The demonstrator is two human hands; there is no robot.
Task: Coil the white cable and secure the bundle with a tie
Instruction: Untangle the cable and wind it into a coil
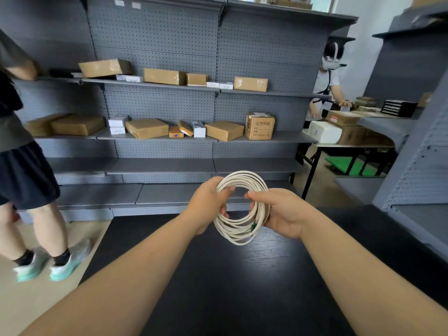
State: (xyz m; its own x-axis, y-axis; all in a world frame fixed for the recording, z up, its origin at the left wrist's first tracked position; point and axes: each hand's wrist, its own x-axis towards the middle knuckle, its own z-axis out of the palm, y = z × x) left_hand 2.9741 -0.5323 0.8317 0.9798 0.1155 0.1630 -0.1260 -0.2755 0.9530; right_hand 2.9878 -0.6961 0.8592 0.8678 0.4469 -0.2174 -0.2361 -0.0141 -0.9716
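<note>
Both hands grip the white cable (pixel 242 207) coil, left hand (pixel 208 204) and right hand (pixel 281 214) fingers clamped on opposite sides above the bench (pixel 242 287); loosen either grip and the untied loops likely spring apart.

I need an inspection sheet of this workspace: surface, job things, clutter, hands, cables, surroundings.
Surface: black wood-grain table, bare where visible.
Job's things: white cable coiled in a round bundle, held above the table; small green piece on its lower right; whether it is a tie, cannot tell.
Clutter: nothing seen on the table.
Hands: left hand grips the coil's left side; right hand grips its right side.
Cables: no others seen.
Surroundings: grey pegboard shelves with brown cardboard boxes; two other people nearby.
</note>
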